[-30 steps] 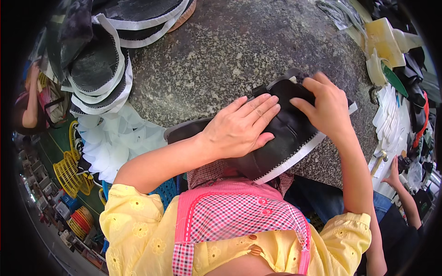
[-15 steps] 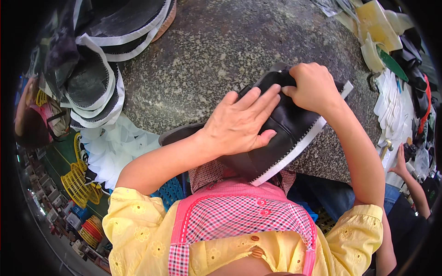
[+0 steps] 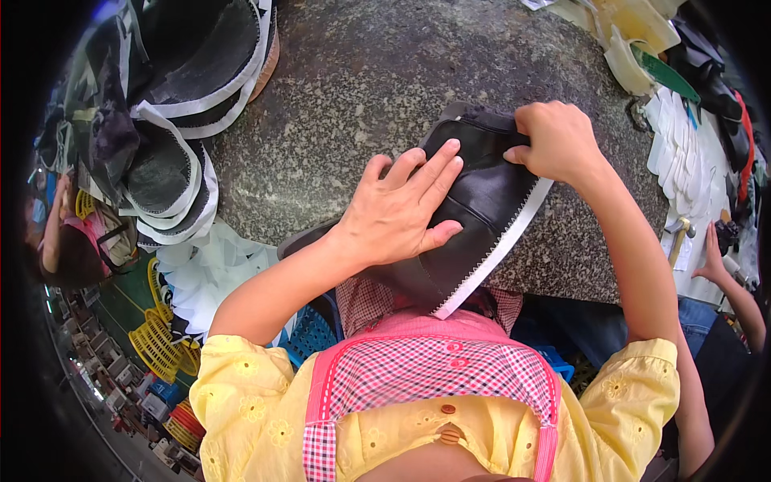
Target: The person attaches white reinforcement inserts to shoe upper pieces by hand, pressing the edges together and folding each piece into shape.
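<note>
A black leather shoe upper (image 3: pixel 486 193) with a white strip along its zigzag-stitched edge lies at the near side of the speckled stone tabletop (image 3: pixel 345 104). Its lower end reaches over the table's edge against my pink checked apron. My left hand (image 3: pixel 401 205) rests flat on the leather, fingers stretched and thumb apart. On the right, my right hand (image 3: pixel 560 145) is closed on the upper's far right edge, thumb on top and the other fingers curled over. What lies beneath those curled fingers is hidden.
Stacked black uppers with white edging (image 3: pixel 161 181) stand at the left, above a pile of thin white sheets (image 3: pixel 213 269). Yellow baskets (image 3: pixel 152 345) sit lower left. At right are white cut pieces (image 3: pixel 675 140), a hammer (image 3: pixel 683 231), a yellowish container (image 3: pixel 634 32) and another person's hand (image 3: pixel 712 257).
The upper has turned, its white strip now steeper and its far right end drawn in beside my right hand. More of its far dark edge shows. My left hand stays flat on it.
</note>
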Available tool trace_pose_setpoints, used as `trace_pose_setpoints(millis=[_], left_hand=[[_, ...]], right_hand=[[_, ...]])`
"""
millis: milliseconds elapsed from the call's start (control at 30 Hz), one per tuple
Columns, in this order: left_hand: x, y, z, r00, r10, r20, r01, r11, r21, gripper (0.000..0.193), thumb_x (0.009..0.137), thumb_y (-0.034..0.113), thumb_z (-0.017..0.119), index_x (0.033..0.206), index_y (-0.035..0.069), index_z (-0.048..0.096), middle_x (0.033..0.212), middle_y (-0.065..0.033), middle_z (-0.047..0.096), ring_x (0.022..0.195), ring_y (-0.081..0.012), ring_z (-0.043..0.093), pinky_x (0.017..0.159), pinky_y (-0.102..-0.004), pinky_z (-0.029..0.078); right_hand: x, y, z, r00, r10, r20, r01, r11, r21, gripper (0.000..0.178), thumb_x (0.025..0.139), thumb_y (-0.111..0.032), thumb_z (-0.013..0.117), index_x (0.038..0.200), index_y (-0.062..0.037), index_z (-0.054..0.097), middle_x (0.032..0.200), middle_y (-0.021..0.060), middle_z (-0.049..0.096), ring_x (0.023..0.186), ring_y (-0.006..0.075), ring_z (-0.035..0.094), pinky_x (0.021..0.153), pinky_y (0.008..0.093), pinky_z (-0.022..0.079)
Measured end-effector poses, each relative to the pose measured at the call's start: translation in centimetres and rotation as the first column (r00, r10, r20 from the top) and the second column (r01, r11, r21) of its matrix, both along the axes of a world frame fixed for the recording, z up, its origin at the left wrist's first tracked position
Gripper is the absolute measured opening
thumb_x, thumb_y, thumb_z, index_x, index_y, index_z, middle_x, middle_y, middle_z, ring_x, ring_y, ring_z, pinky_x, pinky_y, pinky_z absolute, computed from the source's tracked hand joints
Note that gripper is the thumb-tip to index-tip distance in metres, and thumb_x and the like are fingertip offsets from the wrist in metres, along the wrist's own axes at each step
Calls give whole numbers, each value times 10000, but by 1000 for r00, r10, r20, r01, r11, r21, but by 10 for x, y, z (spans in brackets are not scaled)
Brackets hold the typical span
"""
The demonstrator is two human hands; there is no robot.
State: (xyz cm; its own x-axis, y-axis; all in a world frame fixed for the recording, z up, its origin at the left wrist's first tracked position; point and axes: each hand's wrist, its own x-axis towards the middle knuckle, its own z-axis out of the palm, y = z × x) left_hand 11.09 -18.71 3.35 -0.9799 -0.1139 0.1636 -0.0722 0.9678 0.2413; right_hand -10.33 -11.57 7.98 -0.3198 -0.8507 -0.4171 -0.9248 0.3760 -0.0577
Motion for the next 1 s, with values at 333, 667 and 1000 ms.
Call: trace_pose_setpoints(millis=[333,667,1000], left_hand=[[2,2,-7,995,47,-89,-46,999,16,633,761,437,532,1237,34,427,1337,-78,367,1057,-270,404,902,-389,328],[31,14,46,895,447,-4,-235,477,847,507,650,471,703,845,18,587,662,-153,600,604,-298,599,560,-352,461],[41,35,94,863,239,-446,189,665,723,389,745,405,660,721,35,541,515,-79,462,432,-156,448,433,-298,355]], right_hand=[[16,15,-25,998,55,27,-35,873,-486,465,591,-270,734,969,-78,545,924,86,561,943,279,489,777,374,397],[56,25,46,958,286,34,-184,699,-692,455,579,-253,738,935,-65,527,795,94,553,801,286,529,935,432,293],[67,43,31,773,331,541,484,243,-841,431,776,-405,608,646,-29,444,576,-28,371,537,106,355,484,239,289]])
